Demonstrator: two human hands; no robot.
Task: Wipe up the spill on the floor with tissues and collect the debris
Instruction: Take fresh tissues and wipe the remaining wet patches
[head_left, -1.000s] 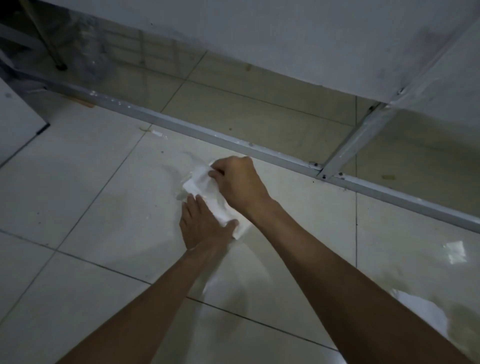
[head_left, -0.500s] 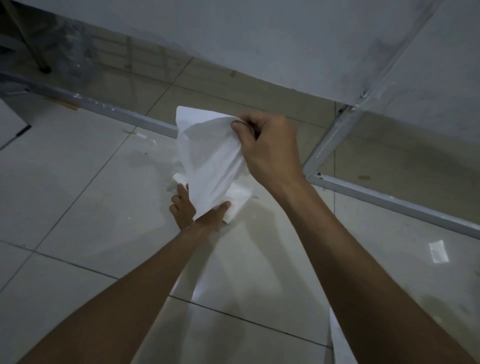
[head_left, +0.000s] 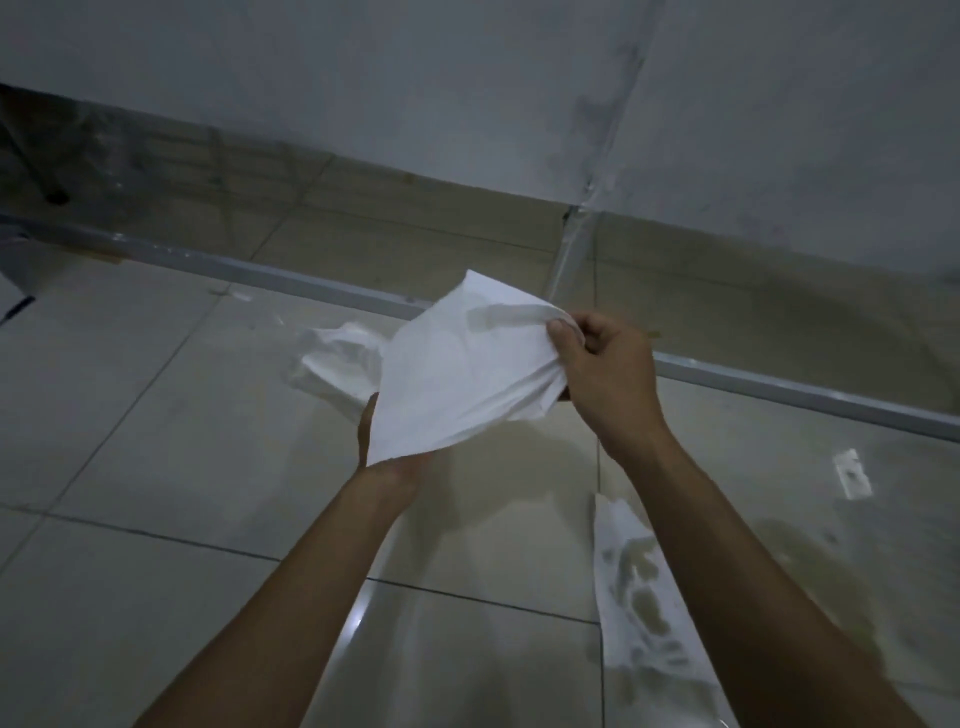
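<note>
My right hand (head_left: 602, 371) pinches a white tissue sheet (head_left: 462, 374) by its right edge and holds it spread in the air above the tiled floor. My left hand (head_left: 384, 457) is mostly hidden under that sheet; only its edge and wrist show, so its fingers cannot be read. A second crumpled white tissue (head_left: 337, 364) sticks out to the left behind the sheet, near my left hand. A soaked tissue (head_left: 639, 597) lies flat on the floor at lower right, stained by a yellowish spill (head_left: 810, 561) that spreads over the tiles to the right.
A grey metal floor rail (head_left: 779, 392) runs across the floor from left to right, with a second rail (head_left: 569, 244) meeting it. A white wall stands behind. A small white scrap (head_left: 852, 473) lies at right, and a tiny scrap (head_left: 241, 296) near the rail at left.
My right hand has pulled the tissue sheet up off the floor and carried it to the right. The view has swung right, bringing the soaked tissue and the spill into sight.
</note>
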